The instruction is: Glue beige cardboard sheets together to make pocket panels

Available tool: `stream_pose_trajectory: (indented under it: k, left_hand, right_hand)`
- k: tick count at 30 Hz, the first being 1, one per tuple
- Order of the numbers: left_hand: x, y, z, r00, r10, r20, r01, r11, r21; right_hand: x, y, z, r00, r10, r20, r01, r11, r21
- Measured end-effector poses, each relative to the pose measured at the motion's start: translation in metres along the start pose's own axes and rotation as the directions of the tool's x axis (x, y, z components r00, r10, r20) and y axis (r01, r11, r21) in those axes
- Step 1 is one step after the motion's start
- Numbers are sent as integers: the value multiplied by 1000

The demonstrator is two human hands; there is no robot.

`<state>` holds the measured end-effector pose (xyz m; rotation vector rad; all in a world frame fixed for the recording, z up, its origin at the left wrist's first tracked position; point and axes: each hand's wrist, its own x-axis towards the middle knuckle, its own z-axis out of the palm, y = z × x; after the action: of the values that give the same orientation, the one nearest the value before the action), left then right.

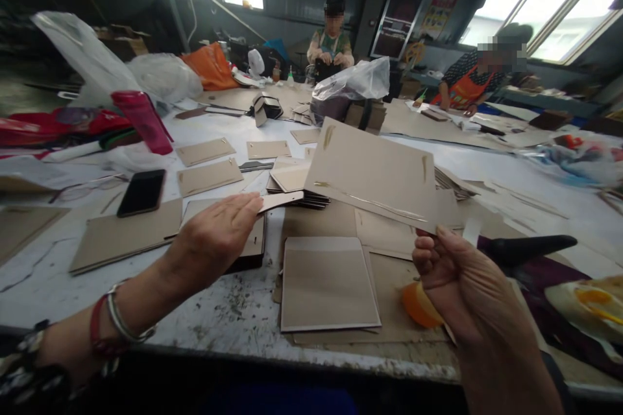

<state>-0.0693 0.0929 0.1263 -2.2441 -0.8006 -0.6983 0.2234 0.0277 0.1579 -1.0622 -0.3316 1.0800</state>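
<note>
My right hand (462,279) is closed on the lower corner of a large brown cardboard sheet (374,172) and holds it tilted above the table. A glossy strip runs along its lower edge. My left hand (221,230) pinches a small cardboard strip (281,201) that points toward the sheet's left edge. Under both lies a flat folded brown piece (328,282) on more cardboard. An orange object (418,306) sits just below my right hand.
A black phone (142,192) lies at the left beside cardboard boards (124,235). A pink bottle (141,120) and plastic bags (165,76) stand behind it. Two other people (332,39) sit at the far side. A black tool (528,248) lies at the right.
</note>
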Motion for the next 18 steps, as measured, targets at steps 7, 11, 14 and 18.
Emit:
stream_pose_trajectory:
  k: [7,11,14,18]
  left_hand:
    - [19,17,-9,999,22,30,-21,999,-38]
    - [23,19,-13,998,-46,43,49,996,-80]
    - [23,15,-13,993,-105,53,109,992,-68]
    - [23,7,-16,989,-112,94,111,994,17]
  right_hand:
    - [1,-4,-26,999,48,-26,-48,999,13]
    - [1,-6,-32,999,44,-33,-42,998,44]
    - [0,-7,-33,997,44,-58,-41,998,56]
    - [0,-6,-34,996,61,-63,-57,996,67]
